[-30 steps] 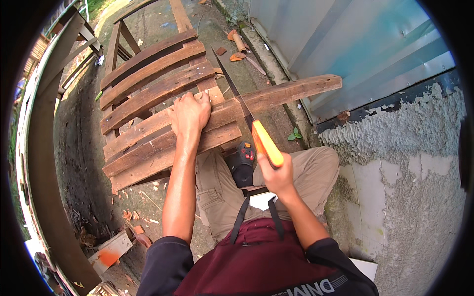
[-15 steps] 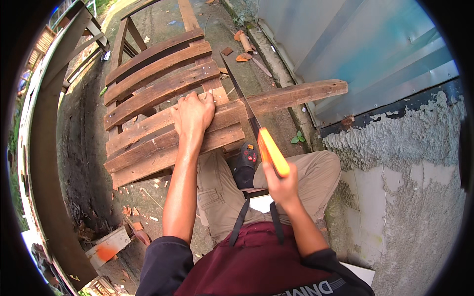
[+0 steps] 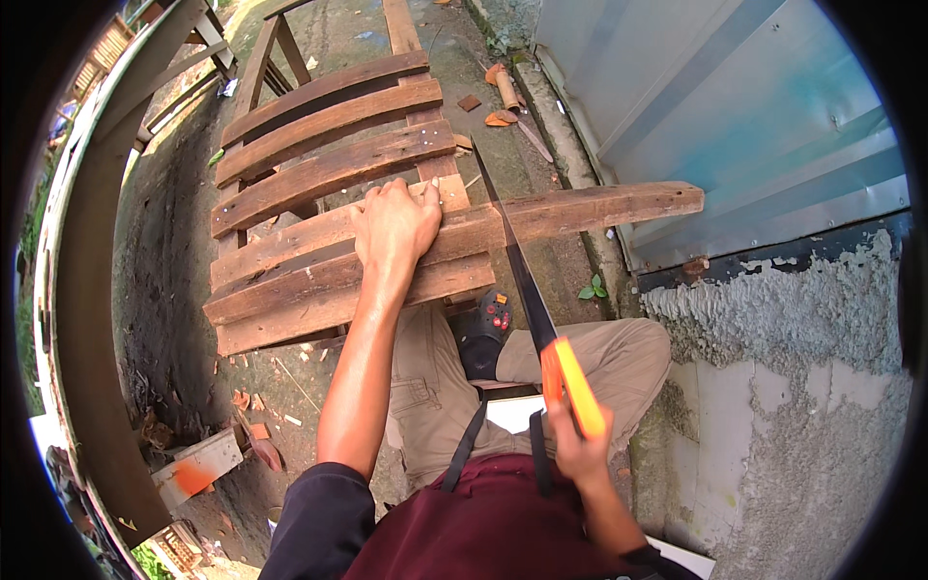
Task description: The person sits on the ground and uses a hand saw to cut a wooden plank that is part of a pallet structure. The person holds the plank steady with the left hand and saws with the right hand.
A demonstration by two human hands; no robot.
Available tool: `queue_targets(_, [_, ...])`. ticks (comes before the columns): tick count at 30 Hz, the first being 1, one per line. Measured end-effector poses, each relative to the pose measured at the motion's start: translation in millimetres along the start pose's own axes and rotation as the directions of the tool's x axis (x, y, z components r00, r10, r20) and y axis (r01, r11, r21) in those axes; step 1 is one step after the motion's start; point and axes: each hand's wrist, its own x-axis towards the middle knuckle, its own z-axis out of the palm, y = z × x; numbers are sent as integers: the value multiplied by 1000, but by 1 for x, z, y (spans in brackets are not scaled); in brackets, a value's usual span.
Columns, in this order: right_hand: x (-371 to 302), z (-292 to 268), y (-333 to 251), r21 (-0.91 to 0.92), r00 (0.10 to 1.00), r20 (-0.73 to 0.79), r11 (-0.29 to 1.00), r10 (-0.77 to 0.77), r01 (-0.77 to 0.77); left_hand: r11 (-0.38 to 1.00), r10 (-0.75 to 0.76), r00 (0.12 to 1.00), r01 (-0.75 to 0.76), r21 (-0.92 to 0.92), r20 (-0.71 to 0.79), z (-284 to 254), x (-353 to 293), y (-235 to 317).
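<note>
My right hand (image 3: pixel 578 447) is wrapped round the orange-and-yellow handle of a handsaw (image 3: pixel 527 290). Its dark blade crosses a long brown wooden plank (image 3: pixel 619 206), just right of the slatted wooden frame that the plank lies on. Over that frame (image 3: pixel 333 177), my left hand (image 3: pixel 396 230) presses down on the plank, fingers curled across it and onto the paler slat behind. The plank's right end juts out past the frame toward the metal sheet. My left palm and thumb underside are hidden.
A ribbed metal sheet (image 3: pixel 715 116) and a rough plastered wall (image 3: pixel 773 416) stand close on the right. Wooden posts and rails (image 3: pixel 92 319) rise at the left. Wood scraps (image 3: pixel 256 430) lie on the ground; my bent legs (image 3: pixel 590 372) are below the plank.
My right hand has drawn the handsaw back toward me and slightly right, its blade still across the plank. My left hand stays in its place on the plank; the view has shifted a little.
</note>
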Motion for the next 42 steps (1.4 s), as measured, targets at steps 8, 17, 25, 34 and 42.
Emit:
queue_targets(8, [75,52,7,22,997,30,998,-67,67,998,2,1000,-2,-62,-12,4,4,-16])
queue_targets(17, [40,24,19,7,998,19,998,-59,59,1000,1,1000,-1,-13,-9,5,0,-5])
queue_targets(25, [108,77,65,50,939,-100,941,-330,335,999,6,1000,-5,-34,12,0,9,-5])
queue_targets(34, [96,67,54,114,973,-38,966,-229,232,1000,1,999,0,-31,34,-1,11,-9])
queue_targets(42, [114,76,137,71,823,-41,820,-566,567,1000,-16,998,17,-12,59,1,5,-2])
